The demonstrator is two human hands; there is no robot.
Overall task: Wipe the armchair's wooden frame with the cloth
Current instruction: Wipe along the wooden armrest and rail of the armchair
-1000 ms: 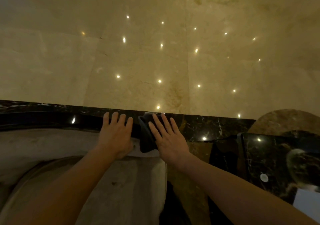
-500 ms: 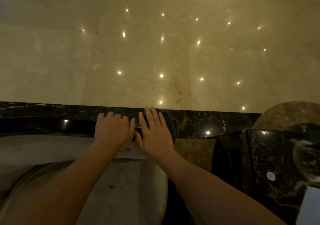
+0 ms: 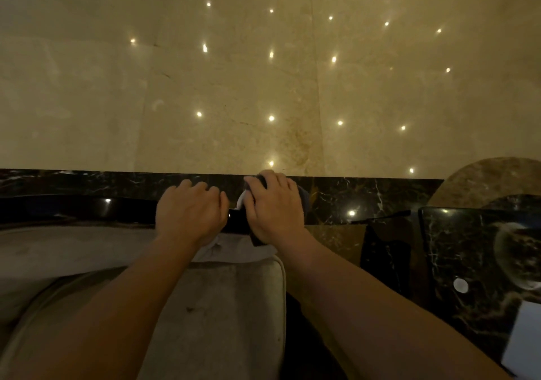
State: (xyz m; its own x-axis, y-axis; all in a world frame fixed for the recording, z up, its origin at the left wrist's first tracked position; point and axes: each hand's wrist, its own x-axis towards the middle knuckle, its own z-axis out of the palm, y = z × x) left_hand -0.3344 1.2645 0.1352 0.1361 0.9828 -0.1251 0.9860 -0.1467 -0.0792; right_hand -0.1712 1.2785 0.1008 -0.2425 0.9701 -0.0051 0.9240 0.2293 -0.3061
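Observation:
The armchair's dark glossy wooden frame (image 3: 87,208) runs left to right across the middle, above the pale seat cushion (image 3: 222,306). My left hand (image 3: 190,212) rests on the frame's top with curled fingers and holds nothing that I can see. Right beside it, my right hand (image 3: 275,207) presses a dark cloth (image 3: 303,196) over the frame's right end. The cloth is mostly hidden under the hand; a paler fold shows between the two hands.
Behind the chair is a glossy beige marble wall (image 3: 263,87) with a dark marble skirting (image 3: 366,198). At the right stands a dark marble side table (image 3: 468,251) holding a white paper (image 3: 524,338) and a glass object (image 3: 518,253).
My right hand slid left with the cloth until it was next to my left hand, then curled its fingers over the cloth. My left hand's fingers curled up too.

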